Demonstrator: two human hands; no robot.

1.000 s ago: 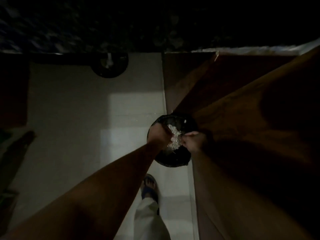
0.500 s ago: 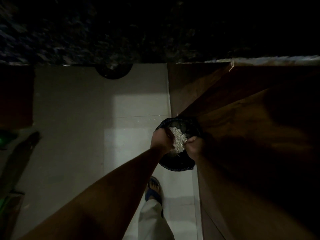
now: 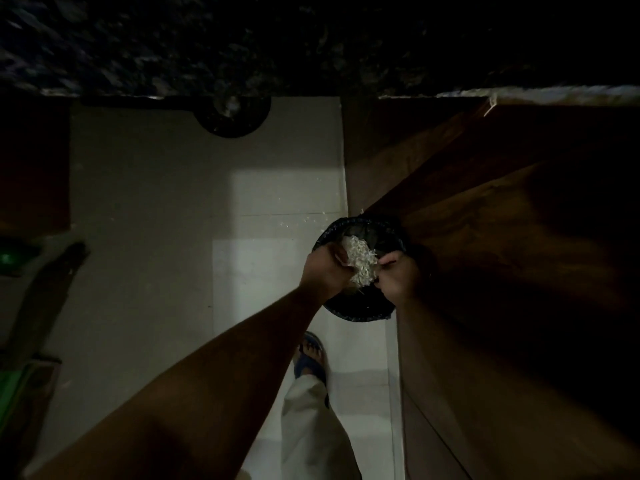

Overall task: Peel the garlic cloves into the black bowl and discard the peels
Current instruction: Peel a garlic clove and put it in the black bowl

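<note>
Since 0.5 s ago the peels point(image 3: 362, 260) sit slightly lower between the hands and the view has shifted a little; since 1 s ago both hands have come closer together over the bin point(image 3: 360, 308). Left hand point(image 3: 325, 268) at 9 o'clock of the peels, fingers curled around the pile; right hand point(image 3: 398, 275) at 3 o'clock, fingers curled in against the same pile, so both grasp the peels. Pile is held directly above the bin's dark opening, bin lined with a black bag, standing on the floor point(image 3: 270, 202) against a brown cabinet point(image 3: 502, 237). Several loose flakes lie on the floor at 11 o'clock of the bin. Foot in a blue sandal point(image 3: 311, 358) at 6 o'clock of the bin. Dark counter edge runs along 12 o'clock; a round black shape point(image 3: 232, 119) sticks out under it, could be the bowl but too dim to tell. No cloves visible. Judgement: peeling looks finished, this is the discard step, nearly done; left to do is let go of the peels into the bin, and maybe pick up the spilled flakes.
</note>
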